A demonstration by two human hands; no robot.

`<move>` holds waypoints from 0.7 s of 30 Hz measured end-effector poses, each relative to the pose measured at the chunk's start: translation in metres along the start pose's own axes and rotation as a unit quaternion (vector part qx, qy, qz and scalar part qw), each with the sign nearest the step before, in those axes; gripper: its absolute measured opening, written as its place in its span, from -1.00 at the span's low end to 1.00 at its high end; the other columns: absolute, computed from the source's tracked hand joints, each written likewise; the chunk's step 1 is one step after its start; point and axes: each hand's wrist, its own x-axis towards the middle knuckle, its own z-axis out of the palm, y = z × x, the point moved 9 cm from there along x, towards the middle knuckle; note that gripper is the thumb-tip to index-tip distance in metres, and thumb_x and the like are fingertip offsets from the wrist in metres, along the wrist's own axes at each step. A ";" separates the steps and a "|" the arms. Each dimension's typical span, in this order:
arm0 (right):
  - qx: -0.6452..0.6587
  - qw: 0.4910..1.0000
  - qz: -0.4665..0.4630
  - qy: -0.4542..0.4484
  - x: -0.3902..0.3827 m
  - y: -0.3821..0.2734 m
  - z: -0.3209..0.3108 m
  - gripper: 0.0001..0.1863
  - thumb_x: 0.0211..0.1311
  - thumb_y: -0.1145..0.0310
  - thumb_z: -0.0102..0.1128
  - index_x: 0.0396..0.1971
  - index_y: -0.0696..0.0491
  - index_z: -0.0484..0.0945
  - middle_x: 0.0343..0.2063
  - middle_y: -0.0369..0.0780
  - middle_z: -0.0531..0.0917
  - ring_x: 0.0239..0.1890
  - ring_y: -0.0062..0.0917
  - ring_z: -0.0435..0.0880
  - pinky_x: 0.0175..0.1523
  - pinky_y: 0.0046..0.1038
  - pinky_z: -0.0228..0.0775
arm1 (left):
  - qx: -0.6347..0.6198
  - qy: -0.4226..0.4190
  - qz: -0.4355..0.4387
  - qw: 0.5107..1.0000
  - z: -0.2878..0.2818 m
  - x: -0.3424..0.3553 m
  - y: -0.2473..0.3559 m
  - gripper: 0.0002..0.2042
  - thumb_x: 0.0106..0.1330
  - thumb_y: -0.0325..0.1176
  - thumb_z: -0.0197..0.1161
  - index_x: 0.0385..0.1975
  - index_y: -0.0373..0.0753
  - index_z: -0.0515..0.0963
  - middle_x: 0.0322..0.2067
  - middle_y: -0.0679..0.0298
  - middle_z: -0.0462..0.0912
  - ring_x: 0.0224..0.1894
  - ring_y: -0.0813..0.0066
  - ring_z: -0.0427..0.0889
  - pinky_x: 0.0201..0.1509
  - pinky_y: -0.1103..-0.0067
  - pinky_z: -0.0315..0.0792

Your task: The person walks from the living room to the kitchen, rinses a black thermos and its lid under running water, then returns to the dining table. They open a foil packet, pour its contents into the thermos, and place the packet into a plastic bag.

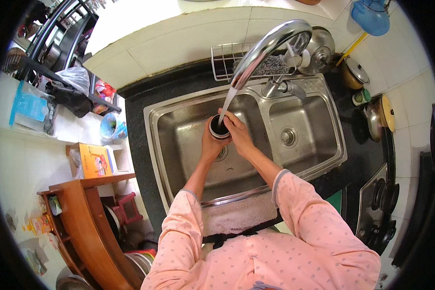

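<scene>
Over the large left basin (179, 145) of the steel sink, both my hands hold a round cup with a dark inside and a pale rim (219, 136). My left hand (210, 145) is wrapped round its left side. On the other side, my right hand (239, 133) is closed against the cup, with its fingers near the rim. Water (228, 100) runs from the tall curved chrome faucet (270, 46) down into the cup's mouth. The cup's lower part is hidden by my hands. A drain (222, 153) shows beneath them.
Right of the divider lies a smaller basin (311, 126) with its own drain. A white wire rack (222, 63) and a pot lid (321, 50) stand behind the sink. Lidded pots (355, 75) line the right wall near a stove (372, 208). A cloth (241, 212) lies along the front edge.
</scene>
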 end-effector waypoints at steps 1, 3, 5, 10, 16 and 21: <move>0.031 0.999 0.027 0.029 0.003 0.004 -0.005 -0.60 0.40 0.20 -0.12 0.16 0.00 0.37 0.09 -0.33 0.44 0.13 -0.61 0.36 0.17 -0.54 0.16 | 0.023 -0.005 0.002 1.000 0.004 0.003 0.003 -0.22 -0.20 -0.46 0.51 0.11 -0.22 0.24 -0.02 0.19 0.47 0.04 0.39 0.46 0.07 0.53 0.35; 0.014 1.000 -0.010 0.013 0.008 -0.006 -0.006 -0.59 0.40 0.18 -0.11 0.16 0.01 0.37 0.08 -0.32 0.45 0.12 -0.62 0.36 0.16 -0.56 0.16 | -0.009 -0.002 0.007 1.000 0.005 0.012 0.006 -0.24 -0.18 -0.45 0.51 0.10 -0.22 0.26 -0.04 0.20 0.48 0.01 0.40 0.47 0.05 0.54 0.36; 0.019 0.998 0.029 0.042 0.009 0.002 -0.013 -0.57 0.38 0.15 -0.08 0.15 0.04 0.36 0.05 -0.29 0.46 0.07 -0.61 0.39 0.15 -0.58 0.16 | -0.035 -0.026 -0.025 0.999 0.008 0.015 0.001 -0.30 -0.16 -0.46 0.49 0.06 -0.28 0.28 -0.08 0.20 0.51 -0.03 0.40 0.49 0.01 0.55 0.37; -0.141 0.986 0.090 -0.025 0.026 0.024 -0.011 -0.45 0.32 0.12 -0.05 0.21 0.11 0.23 0.00 -0.16 0.48 0.02 -0.51 0.43 0.09 -0.53 0.24 | -0.111 -0.091 -0.234 0.962 0.007 0.002 -0.039 -0.46 -0.06 -0.34 0.44 -0.05 -0.32 0.40 -0.25 0.24 0.59 -0.20 0.47 0.56 -0.10 0.55 0.41; -0.217 0.952 0.214 -0.005 0.011 0.090 -0.039 -0.48 0.22 0.05 0.03 -0.04 0.21 0.41 -0.17 -0.08 0.54 -0.14 -0.43 0.53 -0.09 -0.42 0.38 | -0.213 -0.081 -0.442 0.868 0.026 -0.055 -0.083 -0.56 0.05 -0.06 0.35 -0.17 -0.23 0.53 -0.32 0.25 0.63 -0.34 0.44 0.62 -0.25 0.58 0.51; -0.150 0.940 0.303 0.051 -0.001 0.119 -0.067 -0.49 0.18 0.07 0.07 -0.17 0.28 0.44 -0.26 -0.06 0.55 -0.27 -0.38 0.58 -0.28 -0.32 0.45 | -0.390 -0.122 -0.496 0.767 0.068 -0.071 -0.086 -0.55 0.06 -0.03 0.32 -0.13 -0.16 0.49 -0.35 0.23 0.63 -0.38 0.34 0.65 -0.31 0.41 0.59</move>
